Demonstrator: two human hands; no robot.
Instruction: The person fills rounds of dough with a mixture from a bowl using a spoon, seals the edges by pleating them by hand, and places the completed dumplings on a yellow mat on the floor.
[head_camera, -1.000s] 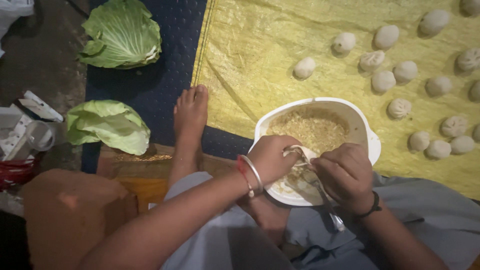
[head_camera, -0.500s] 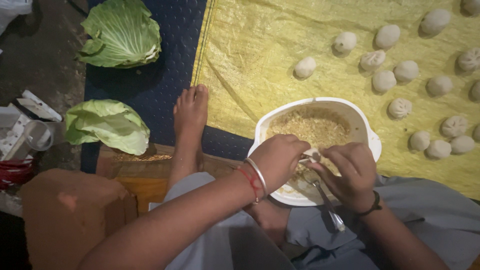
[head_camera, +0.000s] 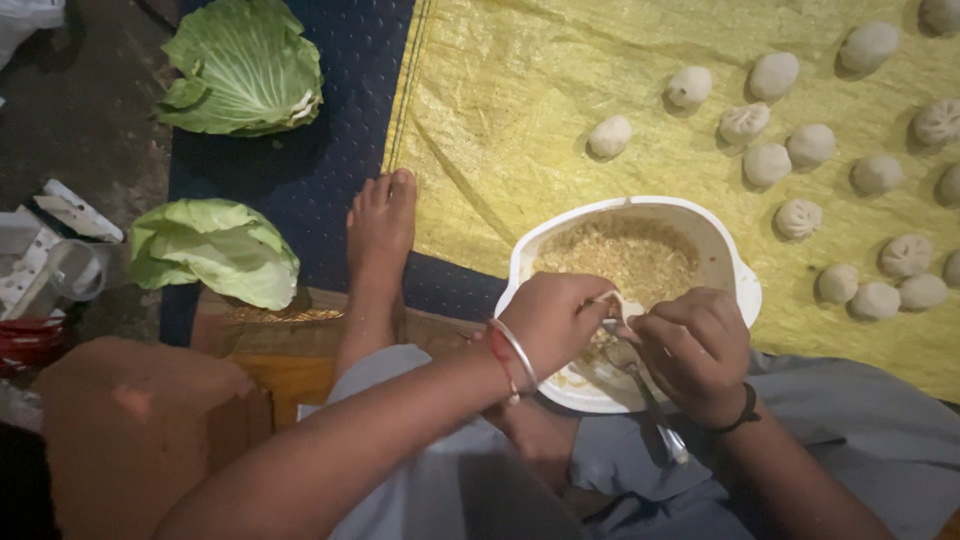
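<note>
My left hand (head_camera: 552, 322) and my right hand (head_camera: 692, 350) meet over the near side of a white bowl (head_camera: 735, 270) of crumbly tan filling (head_camera: 620, 258). Between the fingertips of both hands sits a small pale dough wrapper (head_camera: 615, 306). My right hand also grips a metal spoon (head_camera: 655, 410), whose handle points down toward my lap. Bangles and a red thread circle my left wrist. Several shaped dumplings (head_camera: 800, 217) lie on the yellow sheet (head_camera: 520, 110) beyond the bowl.
My bare foot (head_camera: 380, 235) rests at the edge of a dark blue mat (head_camera: 340, 170). Two cabbage leaves (head_camera: 245, 65) (head_camera: 212, 250) lie at the left. A brown block (head_camera: 130, 420) and clutter with a clear cup (head_camera: 70, 268) sit at the lower left.
My hands have drawn closer together over the bowl, with the fingers working the small wrapper. The bowl and the dumplings have stayed put.
</note>
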